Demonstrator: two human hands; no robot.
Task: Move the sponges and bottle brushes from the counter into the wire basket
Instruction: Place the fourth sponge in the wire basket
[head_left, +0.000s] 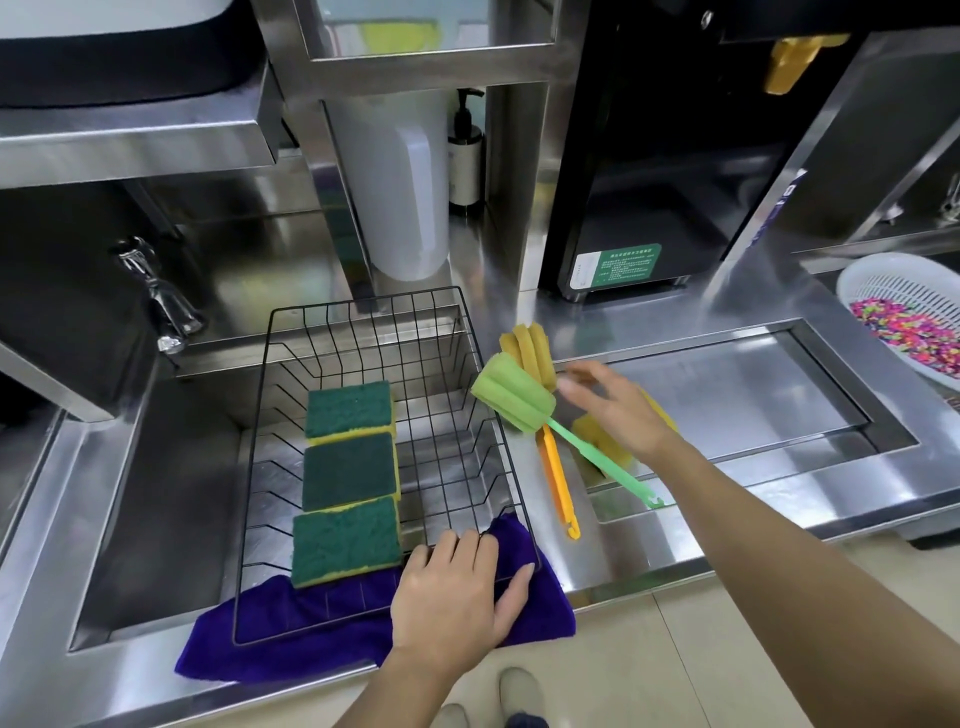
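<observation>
A black wire basket (470, 332) sits over the sink, holding three green-topped yellow sponges (349, 470) in a row. My left hand (457, 597) grips the basket's near right rim, over a purple cloth (291, 649). To the right on the steel counter lie a green bottle brush (514, 392) and an orange bottle brush (530, 345), handles crossing toward me. My right hand (618, 410) hovers just right of the brush heads, fingers spread, holding nothing. A yellow sponge (597, 436) lies partly hidden under that hand.
A faucet (156, 291) stands at the back left of the sink. A white colander (904, 312) with colourful bits sits far right. A black machine (649, 182), a white jug (410, 182) and a pump bottle (465, 156) stand at the back. A recessed steel tray (727, 389) lies right.
</observation>
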